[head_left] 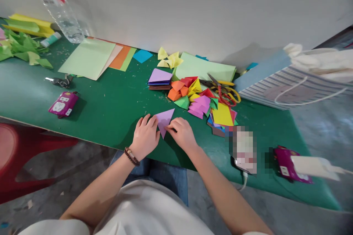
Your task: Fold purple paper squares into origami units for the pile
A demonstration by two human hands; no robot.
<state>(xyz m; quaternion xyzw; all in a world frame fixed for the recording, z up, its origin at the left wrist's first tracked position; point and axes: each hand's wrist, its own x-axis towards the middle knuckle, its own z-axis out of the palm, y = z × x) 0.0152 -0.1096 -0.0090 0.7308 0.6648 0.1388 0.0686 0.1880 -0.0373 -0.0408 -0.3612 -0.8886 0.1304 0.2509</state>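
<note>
A lilac paper triangle (164, 119) lies on the green table (110, 106) near its front edge. My left hand (145, 136) rests on the triangle's left side, fingers curled down and pressing it flat. My right hand (182, 133) presses on its right edge with bent fingers pinched at the fold. Just beyond lies a heap of folded coloured paper triangles (190, 95) and a stack of coloured paper squares (222, 115).
Scissors (223, 90) lie behind the heap, next to a striped paper bag (281, 80). Paper sheets (91, 57), a plastic bottle (59, 5) and green folded pieces (19, 46) are at the back left. Purple packets (64, 103) (289, 161) lie near the front edge. A red stool (24, 161) stands left.
</note>
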